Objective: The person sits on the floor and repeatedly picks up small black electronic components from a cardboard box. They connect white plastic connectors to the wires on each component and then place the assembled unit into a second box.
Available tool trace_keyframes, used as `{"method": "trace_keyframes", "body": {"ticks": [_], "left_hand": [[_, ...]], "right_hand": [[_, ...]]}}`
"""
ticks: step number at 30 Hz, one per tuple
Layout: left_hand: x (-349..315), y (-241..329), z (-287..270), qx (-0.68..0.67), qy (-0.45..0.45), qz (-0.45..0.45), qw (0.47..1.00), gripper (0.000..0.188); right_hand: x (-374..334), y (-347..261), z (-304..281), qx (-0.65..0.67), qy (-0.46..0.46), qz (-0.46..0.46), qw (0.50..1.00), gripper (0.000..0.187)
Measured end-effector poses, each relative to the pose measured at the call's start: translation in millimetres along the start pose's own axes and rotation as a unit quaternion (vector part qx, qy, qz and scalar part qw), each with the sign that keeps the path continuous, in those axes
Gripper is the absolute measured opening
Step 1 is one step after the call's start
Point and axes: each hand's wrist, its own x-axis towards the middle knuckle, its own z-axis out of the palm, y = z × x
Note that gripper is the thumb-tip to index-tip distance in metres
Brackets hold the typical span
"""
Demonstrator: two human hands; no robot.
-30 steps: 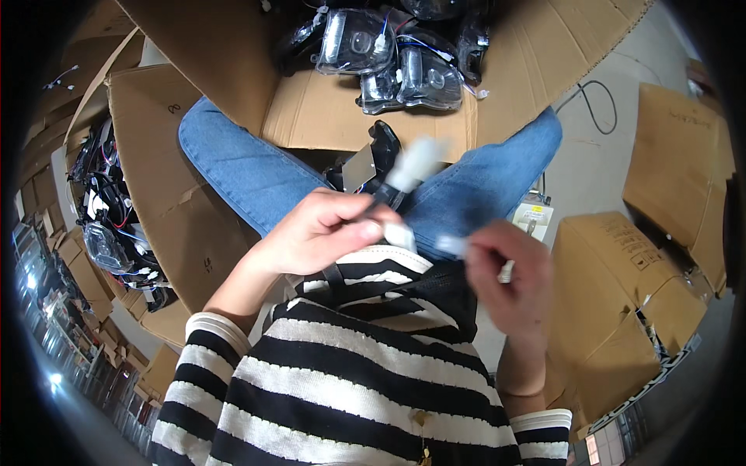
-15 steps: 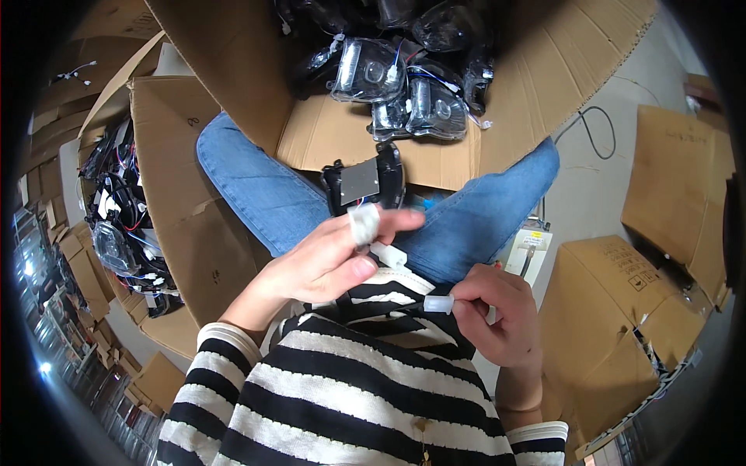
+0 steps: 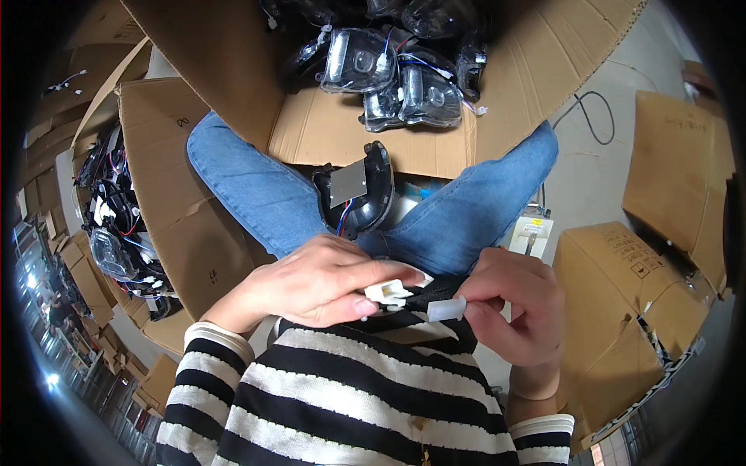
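My left hand (image 3: 307, 281) pinches a white plastic wire connector (image 3: 387, 293) between thumb and fingers, in front of my lap. Close to it on the right, my right hand (image 3: 519, 311) grips a small translucent white plastic sleeve (image 3: 446, 311) at one end. A small gap separates the connector from the sleeve. Between my legs rests a black lamp unit (image 3: 378, 182) with a grey metal plate (image 3: 348, 184) on it. Red and blue wires (image 3: 345, 216) run from the unit toward my hands; where they end is hidden behind my left hand.
Ahead stands a large open carton (image 3: 342, 128) holding several lamp units (image 3: 359, 60) with clear lenses. Left of me, another carton (image 3: 159, 155) is full of lamps and wiring (image 3: 116, 225). Closed cartons (image 3: 622, 311) and a white device (image 3: 531, 237) are on the right.
My left hand has turned over and its stretched fingers have folded in around the connector. The lamp's wires have come into sight. My right hand has shifted slightly right, still holding the sleeve.
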Motion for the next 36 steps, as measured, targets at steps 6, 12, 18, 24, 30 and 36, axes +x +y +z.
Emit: {"method": "trace_keyframes", "body": {"ticks": [6,12,18,24,30,36], "left_hand": [[4,3,-10,-0.157,-0.139,0.063,0.976,0.029],[7,-4,-8,-0.301,-0.23,0.099,0.92,0.034],[11,-8,-9,-0.321,-0.3,0.076,0.895,0.033],[13,-6,-15,-0.282,-0.29,0.055,0.913,0.033],[10,-10,-23,-0.286,-0.208,-0.001,0.936,0.037],[-44,39,-22,-0.197,0.341,-0.149,0.907,0.036]], "right_hand": [[2,7,6,0.013,-0.008,-0.019,1.0,0.004],[2,7,4,0.053,-0.07,0.006,0.996,0.003],[-3,15,6,0.107,-0.12,0.03,0.987,0.002],[-8,21,23,0.004,-0.051,0.015,0.999,0.003],[3,23,17,-0.01,-0.051,0.06,0.997,0.004],[-13,15,-6,0.056,0.097,0.13,0.985,0.003]]}}
